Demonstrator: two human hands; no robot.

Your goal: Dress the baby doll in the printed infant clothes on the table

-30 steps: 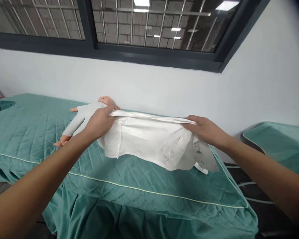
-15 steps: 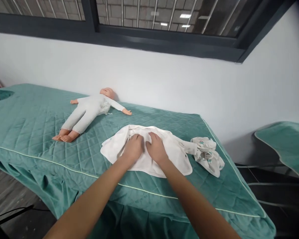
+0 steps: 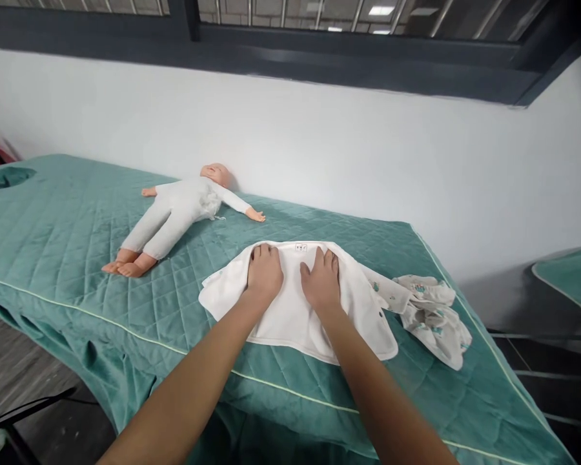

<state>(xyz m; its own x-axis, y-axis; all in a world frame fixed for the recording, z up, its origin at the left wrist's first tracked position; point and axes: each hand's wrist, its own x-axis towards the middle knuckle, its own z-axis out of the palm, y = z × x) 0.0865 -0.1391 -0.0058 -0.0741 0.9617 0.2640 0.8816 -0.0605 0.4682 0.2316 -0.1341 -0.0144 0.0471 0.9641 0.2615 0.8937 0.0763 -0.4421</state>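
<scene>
A small white baby jacket [image 3: 293, 316] lies opened out on the bed, inner side up, with a printed label at its neck edge. My left hand [image 3: 265, 274] rests on its left half, fingers laid forward by the folded-back front panel. On the right half is my right hand [image 3: 321, 281], its thumb apart and its fingers stretched toward the collar. Both palms face down on the cloth, and neither grips anything. One patterned sleeve [image 3: 385, 290] runs out to the right, touching a crumpled printed baby garment [image 3: 433, 316].
A baby doll [image 3: 184, 206] in a white body suit lies on its back at the left, near the wall. Green quilted cloth [image 3: 77, 239] covers the bed, which has a hole at its far left. Another green surface [image 3: 571, 278] stands beyond the right edge.
My hands have moved apart, spreading the jacket's front panels outward and baring more of its inside and the neck label. The camera view has tilted down a little.
</scene>
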